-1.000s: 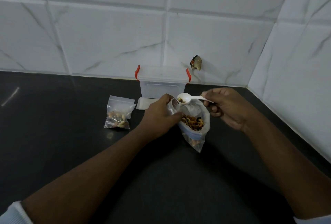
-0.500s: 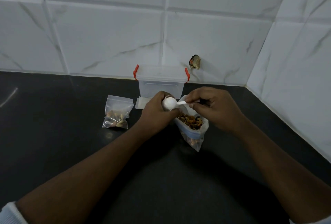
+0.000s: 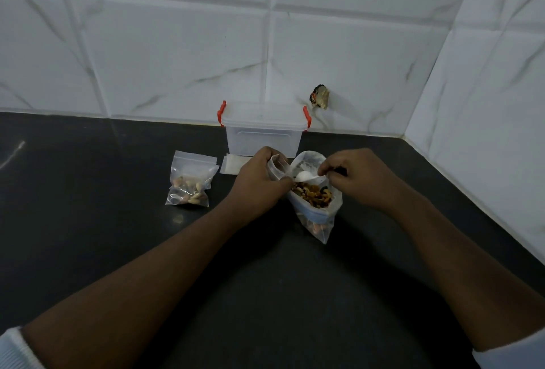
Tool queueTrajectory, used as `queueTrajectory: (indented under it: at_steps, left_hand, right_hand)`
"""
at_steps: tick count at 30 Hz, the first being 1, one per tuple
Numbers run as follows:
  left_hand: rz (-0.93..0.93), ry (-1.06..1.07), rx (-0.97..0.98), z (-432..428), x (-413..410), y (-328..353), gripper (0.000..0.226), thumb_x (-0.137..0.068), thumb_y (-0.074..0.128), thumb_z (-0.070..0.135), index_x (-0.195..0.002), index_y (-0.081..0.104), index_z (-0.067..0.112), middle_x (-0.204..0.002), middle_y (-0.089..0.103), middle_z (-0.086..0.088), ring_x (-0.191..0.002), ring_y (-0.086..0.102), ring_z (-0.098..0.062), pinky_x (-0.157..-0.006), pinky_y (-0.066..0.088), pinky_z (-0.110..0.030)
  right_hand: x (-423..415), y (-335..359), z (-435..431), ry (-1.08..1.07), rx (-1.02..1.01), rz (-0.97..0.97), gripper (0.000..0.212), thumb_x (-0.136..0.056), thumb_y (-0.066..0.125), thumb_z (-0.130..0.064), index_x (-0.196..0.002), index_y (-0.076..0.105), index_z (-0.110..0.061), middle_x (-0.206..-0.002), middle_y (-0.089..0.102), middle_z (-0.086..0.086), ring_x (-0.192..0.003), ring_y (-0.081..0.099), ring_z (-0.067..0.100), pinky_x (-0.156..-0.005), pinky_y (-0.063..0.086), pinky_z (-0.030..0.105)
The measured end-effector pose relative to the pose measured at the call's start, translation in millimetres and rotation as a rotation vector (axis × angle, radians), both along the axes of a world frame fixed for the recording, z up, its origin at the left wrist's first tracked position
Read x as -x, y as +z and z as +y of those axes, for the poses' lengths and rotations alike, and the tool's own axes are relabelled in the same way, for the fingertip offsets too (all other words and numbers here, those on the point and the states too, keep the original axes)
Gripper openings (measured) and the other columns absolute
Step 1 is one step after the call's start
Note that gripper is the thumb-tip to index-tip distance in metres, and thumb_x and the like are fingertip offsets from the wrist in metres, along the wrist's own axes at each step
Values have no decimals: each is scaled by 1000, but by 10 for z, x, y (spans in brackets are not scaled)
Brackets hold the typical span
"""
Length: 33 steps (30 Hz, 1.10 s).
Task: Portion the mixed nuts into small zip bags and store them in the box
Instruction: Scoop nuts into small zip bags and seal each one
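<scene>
head | left hand (image 3: 259, 183) grips small bag (image 3: 278, 166) | right hand (image 3: 355, 180) pinches spoon (image 3: 305, 176)

A large clear plastic bag of mixed nuts (image 3: 320, 221) stands open on the dark counter (image 3: 88, 236), with brown and tan nuts heaped inside. Over its mouth, the right hand (image 3: 354, 181) pinches a small white plastic spoon (image 3: 305, 176). The spoon's bowl is just beside a small clear zip bag (image 3: 277, 166), which the left hand (image 3: 259, 184) grips. A filled small zip bag (image 3: 190, 182) lies flat to the left. Behind them sits a clear plastic box with red latches (image 3: 264, 134), its lid on.
</scene>
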State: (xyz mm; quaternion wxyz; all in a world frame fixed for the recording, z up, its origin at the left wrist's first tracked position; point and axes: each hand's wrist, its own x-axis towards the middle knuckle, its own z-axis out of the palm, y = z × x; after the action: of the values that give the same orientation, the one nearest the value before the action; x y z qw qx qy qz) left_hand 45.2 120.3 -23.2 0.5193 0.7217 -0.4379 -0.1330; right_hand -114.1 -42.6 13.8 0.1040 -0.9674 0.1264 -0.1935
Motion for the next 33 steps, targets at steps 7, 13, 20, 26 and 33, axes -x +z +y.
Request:
queueTrajectory:
  at_steps: [7, 13, 20, 26, 33]
  left_hand:
    - [-4, 3, 1, -5, -11, -4, 40, -88, 76, 20, -120, 54, 27, -116, 61, 11, -104, 60, -8, -77, 49, -16]
    - [-12, -9, 4, -2, -13, -14, 40, -87, 77, 23, -120, 55, 27, -112, 61, 14, -102, 60, -5, -76, 48, -16]
    - [-19, -8, -17, -9, -33, -19, 43, -88, 77, 25, -124, 54, 28, -116, 59, 14, -100, 58, -1, -75, 46, -14]
    - [-28, -13, -17, -19, -37, -28, 41, -88, 77, 27, -122, 54, 29, -111, 58, 17, -101, 59, -2, -78, 49, -18]
    - [-26, -21, -7, -15, -27, -28, 40, -88, 77, 27, -120, 54, 30, -110, 59, 18, -100, 59, 0, -76, 47, -16]
  right_hand:
    - [96, 126, -27, -140, -224, -40, 19, -92, 65, -14, -83, 77, -26, -67, 67, -18, -64, 60, 1, -61, 46, 22]
    - [13, -10, -50, -265, -750, -208, 21, -95, 61, -2, -86, 78, -13, -79, 75, 6, -64, 63, 11, -56, 51, 24]
    - [-29, -73, -95, -408, -1011, -279, 17, -96, 61, -2, -90, 77, -5, -76, 73, 9, -59, 58, 10, -52, 46, 24]
    - [-48, -63, -99, -446, -1232, -356, 15, -94, 60, 1, -93, 75, 1, -72, 70, 11, -54, 56, 9, -50, 43, 22]
    - [-21, 19, -71, -332, -1392, -471, 14, -94, 60, 0, -98, 73, -1, -77, 68, 8, -56, 56, 7, -49, 44, 20]
